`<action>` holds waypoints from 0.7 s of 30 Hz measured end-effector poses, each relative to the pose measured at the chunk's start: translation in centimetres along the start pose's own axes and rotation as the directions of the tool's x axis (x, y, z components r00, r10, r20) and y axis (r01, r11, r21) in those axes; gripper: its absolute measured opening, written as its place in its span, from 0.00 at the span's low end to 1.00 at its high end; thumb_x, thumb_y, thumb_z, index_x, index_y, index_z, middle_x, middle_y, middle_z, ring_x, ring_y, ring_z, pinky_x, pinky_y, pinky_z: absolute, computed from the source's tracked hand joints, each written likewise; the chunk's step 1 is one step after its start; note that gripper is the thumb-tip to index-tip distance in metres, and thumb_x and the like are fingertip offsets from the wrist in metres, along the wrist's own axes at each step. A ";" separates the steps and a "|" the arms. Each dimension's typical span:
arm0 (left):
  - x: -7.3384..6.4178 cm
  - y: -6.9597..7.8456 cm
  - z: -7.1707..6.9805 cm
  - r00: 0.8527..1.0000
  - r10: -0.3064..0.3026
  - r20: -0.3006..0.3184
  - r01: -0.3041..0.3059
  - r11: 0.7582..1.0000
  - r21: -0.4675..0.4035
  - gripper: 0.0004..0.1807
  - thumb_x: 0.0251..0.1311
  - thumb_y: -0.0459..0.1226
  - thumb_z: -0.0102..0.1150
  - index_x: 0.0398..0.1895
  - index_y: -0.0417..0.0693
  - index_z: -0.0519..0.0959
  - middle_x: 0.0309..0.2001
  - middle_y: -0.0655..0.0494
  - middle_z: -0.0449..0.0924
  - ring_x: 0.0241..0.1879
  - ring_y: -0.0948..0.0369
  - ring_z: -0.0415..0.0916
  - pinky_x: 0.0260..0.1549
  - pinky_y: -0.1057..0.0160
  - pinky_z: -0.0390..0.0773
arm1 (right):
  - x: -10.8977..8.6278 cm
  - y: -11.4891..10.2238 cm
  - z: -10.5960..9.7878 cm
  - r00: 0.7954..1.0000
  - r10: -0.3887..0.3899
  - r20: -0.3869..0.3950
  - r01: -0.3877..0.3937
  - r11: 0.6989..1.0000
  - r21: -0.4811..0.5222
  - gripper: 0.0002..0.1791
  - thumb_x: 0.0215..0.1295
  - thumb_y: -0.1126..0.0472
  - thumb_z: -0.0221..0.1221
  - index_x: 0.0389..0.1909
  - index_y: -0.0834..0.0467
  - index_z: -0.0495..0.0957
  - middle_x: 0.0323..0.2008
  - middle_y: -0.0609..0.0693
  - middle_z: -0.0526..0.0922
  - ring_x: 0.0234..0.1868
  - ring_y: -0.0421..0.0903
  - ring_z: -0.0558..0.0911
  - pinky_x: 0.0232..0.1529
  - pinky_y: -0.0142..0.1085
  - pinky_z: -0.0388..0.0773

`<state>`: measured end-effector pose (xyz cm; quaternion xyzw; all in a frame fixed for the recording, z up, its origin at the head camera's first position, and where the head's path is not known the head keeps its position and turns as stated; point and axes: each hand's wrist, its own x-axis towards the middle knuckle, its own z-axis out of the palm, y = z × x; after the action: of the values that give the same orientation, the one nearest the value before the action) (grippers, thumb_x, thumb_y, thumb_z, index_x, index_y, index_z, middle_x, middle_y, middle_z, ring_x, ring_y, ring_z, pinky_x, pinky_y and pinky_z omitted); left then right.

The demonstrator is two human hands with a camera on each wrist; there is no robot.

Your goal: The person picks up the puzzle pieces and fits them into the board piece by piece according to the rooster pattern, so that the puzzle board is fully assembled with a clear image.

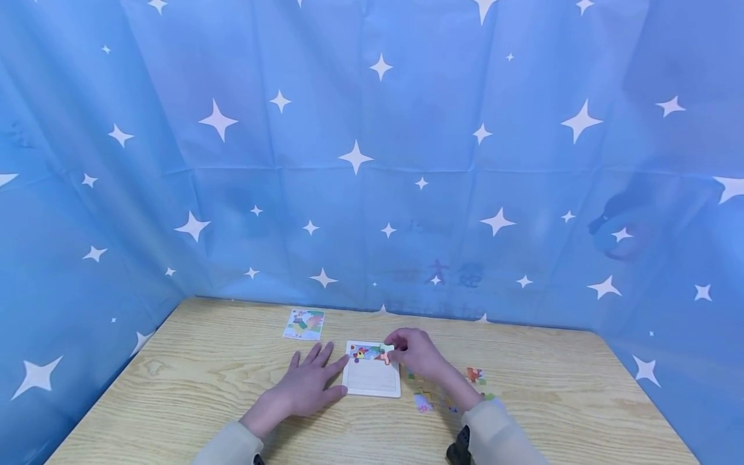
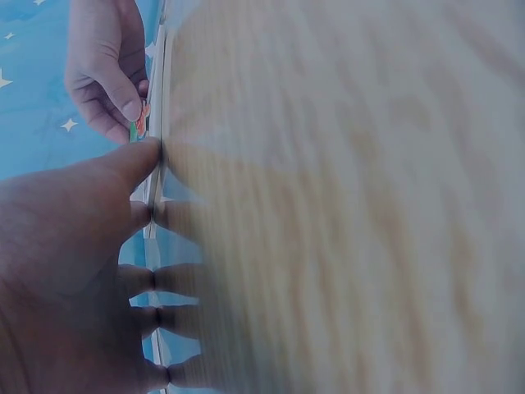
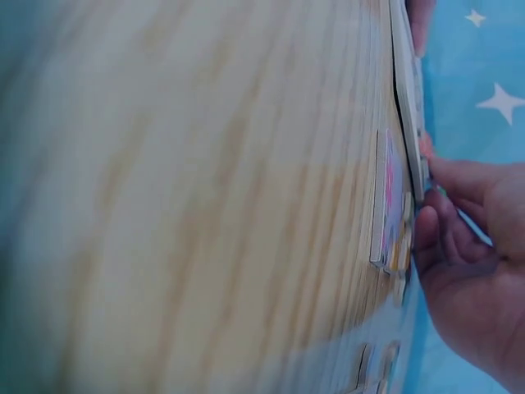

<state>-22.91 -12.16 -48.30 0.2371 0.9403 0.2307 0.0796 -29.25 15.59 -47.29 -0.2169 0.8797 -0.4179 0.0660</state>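
A white puzzle tray (image 1: 372, 380) lies on the table, with colourful joined pieces (image 1: 363, 352) along its far side and bare board nearer me. My left hand (image 1: 308, 385) rests with fingers spread at the tray's left edge, thumb and forefinger touching it. At the far right corner, my right hand (image 1: 415, 352) pinches a puzzle piece (image 1: 385, 357) with orange-red on it. The left wrist view shows this puzzle piece (image 2: 139, 125) between thumb and fingers; fingers partly cover it. In the right wrist view the puzzle piece (image 3: 425, 146) is at the fingertips, against the tray (image 3: 406, 90).
Several loose puzzle pieces (image 1: 423, 403) lie right of the tray, partly hidden under the right forearm. One red-orange piece (image 1: 475, 374) lies beyond that forearm. A printed picture card (image 1: 304, 324) sits at the back left. Behind the wooden table (image 1: 552, 387) hangs a blue starred curtain (image 1: 372, 194).
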 end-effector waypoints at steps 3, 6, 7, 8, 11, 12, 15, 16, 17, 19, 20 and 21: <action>-0.2 0.6 -0.5 1.000 -0.008 0.013 0.008 1.000 -0.001 0.35 0.75 0.56 0.50 0.79 0.51 0.64 0.79 0.35 0.49 0.79 0.37 0.41 0.67 0.24 0.42 | 0.1 0.0 0.1 1.000 0.006 -0.007 -0.006 1.000 -0.021 0.10 0.69 0.69 0.63 0.49 0.63 0.83 0.38 0.48 0.81 0.38 0.44 0.78 0.35 0.38 0.78; -0.5 1.2 -1.0 1.000 -0.014 0.019 0.014 1.000 -0.003 0.35 0.75 0.55 0.52 0.79 0.50 0.65 0.79 0.34 0.50 0.78 0.36 0.42 0.67 0.24 0.42 | 0.2 0.0 0.3 1.000 0.010 -0.025 -0.011 0.999 -0.040 0.09 0.69 0.69 0.64 0.49 0.63 0.83 0.39 0.48 0.81 0.38 0.44 0.78 0.36 0.38 0.78; -0.6 1.4 -1.2 1.000 -0.014 0.019 0.014 1.000 -0.002 0.35 0.75 0.54 0.52 0.78 0.49 0.65 0.79 0.33 0.50 0.78 0.36 0.42 0.67 0.24 0.42 | 0.2 0.0 0.3 1.000 0.011 -0.029 -0.012 0.999 -0.045 0.09 0.68 0.69 0.64 0.48 0.63 0.83 0.39 0.49 0.81 0.38 0.44 0.78 0.37 0.38 0.78; -0.7 1.5 -1.3 1.000 -0.013 0.020 0.013 1.000 0.001 0.35 0.75 0.54 0.52 0.78 0.49 0.65 0.79 0.33 0.50 0.78 0.35 0.43 0.66 0.23 0.43 | 0.2 -0.1 0.3 0.999 0.011 -0.034 -0.013 0.999 -0.048 0.09 0.68 0.69 0.64 0.48 0.63 0.84 0.39 0.49 0.81 0.39 0.44 0.78 0.37 0.38 0.78; -0.7 1.6 -1.3 1.000 -0.014 0.021 0.014 1.000 0.006 0.34 0.75 0.54 0.53 0.78 0.48 0.65 0.79 0.33 0.50 0.78 0.35 0.43 0.66 0.23 0.43 | 0.2 -0.2 0.3 0.999 0.010 -0.042 -0.012 0.998 -0.054 0.09 0.68 0.69 0.65 0.47 0.63 0.84 0.41 0.51 0.80 0.39 0.44 0.78 0.38 0.38 0.78; -0.7 1.5 -1.3 1.000 -0.013 0.021 0.013 1.000 0.007 0.34 0.75 0.54 0.53 0.78 0.48 0.65 0.79 0.33 0.50 0.78 0.35 0.43 0.66 0.23 0.43 | 0.1 -0.2 0.3 0.999 0.010 -0.043 -0.012 0.998 -0.054 0.09 0.68 0.69 0.65 0.47 0.62 0.84 0.41 0.51 0.80 0.40 0.44 0.78 0.38 0.38 0.78; -0.7 1.6 -1.3 1.000 -0.015 0.024 0.015 1.000 0.001 0.35 0.75 0.54 0.53 0.78 0.48 0.65 0.79 0.33 0.50 0.78 0.36 0.42 0.66 0.23 0.43 | 0.0 -0.3 0.4 0.999 0.005 -0.042 -0.007 0.998 -0.059 0.08 0.68 0.70 0.65 0.46 0.62 0.84 0.42 0.52 0.79 0.40 0.45 0.77 0.38 0.39 0.77; -0.7 1.6 -1.3 1.000 -0.014 0.024 0.014 1.000 0.000 0.35 0.75 0.54 0.53 0.78 0.48 0.65 0.79 0.33 0.50 0.78 0.36 0.43 0.66 0.23 0.43 | -0.1 -0.2 0.4 0.999 0.001 -0.043 -0.004 0.998 -0.063 0.07 0.67 0.70 0.65 0.45 0.62 0.84 0.42 0.52 0.79 0.39 0.45 0.77 0.38 0.39 0.77; -0.7 1.6 -1.2 1.000 -0.014 0.025 0.014 1.000 0.000 0.35 0.75 0.54 0.53 0.78 0.48 0.65 0.79 0.33 0.50 0.78 0.36 0.43 0.66 0.23 0.43 | -0.1 -0.2 0.4 0.999 0.002 -0.043 -0.005 0.998 -0.068 0.07 0.68 0.70 0.65 0.45 0.62 0.85 0.42 0.52 0.79 0.39 0.45 0.77 0.38 0.39 0.77; -0.7 1.7 -1.3 0.999 -0.015 0.028 0.015 1.000 0.001 0.35 0.75 0.54 0.53 0.78 0.49 0.65 0.79 0.33 0.50 0.78 0.36 0.43 0.66 0.23 0.43 | -0.1 -0.2 0.4 0.999 -0.002 -0.042 -0.001 0.997 -0.074 0.07 0.68 0.70 0.65 0.44 0.61 0.85 0.41 0.51 0.79 0.39 0.44 0.76 0.38 0.39 0.76; -0.8 1.7 -1.4 0.999 -0.015 0.028 0.015 1.000 0.002 0.35 0.75 0.54 0.53 0.78 0.49 0.65 0.79 0.33 0.50 0.78 0.36 0.43 0.66 0.23 0.43 | -0.1 -0.1 0.4 0.999 -0.005 -0.043 0.001 0.997 -0.075 0.07 0.68 0.70 0.65 0.44 0.61 0.85 0.41 0.51 0.79 0.39 0.44 0.76 0.38 0.39 0.76; -0.8 1.7 -1.4 0.999 -0.015 0.028 0.015 1.000 0.003 0.35 0.75 0.54 0.53 0.78 0.49 0.65 0.79 0.33 0.50 0.78 0.36 0.43 0.66 0.23 0.43 | -0.1 -0.1 0.4 0.999 -0.008 -0.044 0.005 0.997 -0.077 0.06 0.68 0.70 0.64 0.44 0.61 0.85 0.41 0.51 0.79 0.39 0.44 0.76 0.38 0.38 0.76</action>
<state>-21.90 -11.75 -46.28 0.2331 0.9412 0.2256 0.0942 -28.99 15.34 -47.46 -0.2129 0.8958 -0.3884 0.0369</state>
